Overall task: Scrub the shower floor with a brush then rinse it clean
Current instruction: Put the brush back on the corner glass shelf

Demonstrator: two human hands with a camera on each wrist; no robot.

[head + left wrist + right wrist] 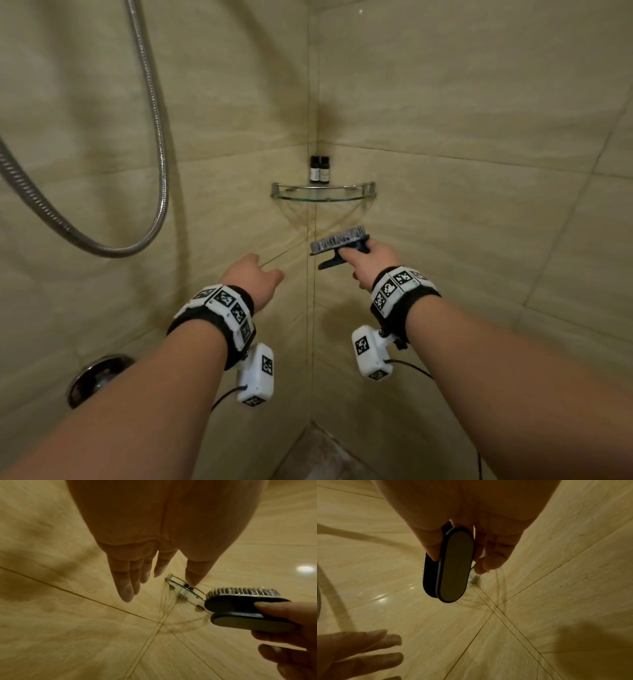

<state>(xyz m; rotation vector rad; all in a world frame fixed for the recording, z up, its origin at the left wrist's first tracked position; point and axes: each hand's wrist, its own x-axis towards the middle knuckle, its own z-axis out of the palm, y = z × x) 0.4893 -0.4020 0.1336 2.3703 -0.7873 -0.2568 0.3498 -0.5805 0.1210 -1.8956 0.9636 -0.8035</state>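
The brush (339, 241) sits pinched by its handle in our right hand (371, 263), bristles up, just below the corner shelf (323, 192). Our left hand (255, 277), beside it, is loose and empty. That light pinch could slip, dropping the brush.

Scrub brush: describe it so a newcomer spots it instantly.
Find the glass corner shelf where the two tiled walls meet, with two small dark bottles on it. Just below and right of it, the right hand grips the scrub brush. It is the only dark blue oval thing with grey bristles; the left hand is empty.
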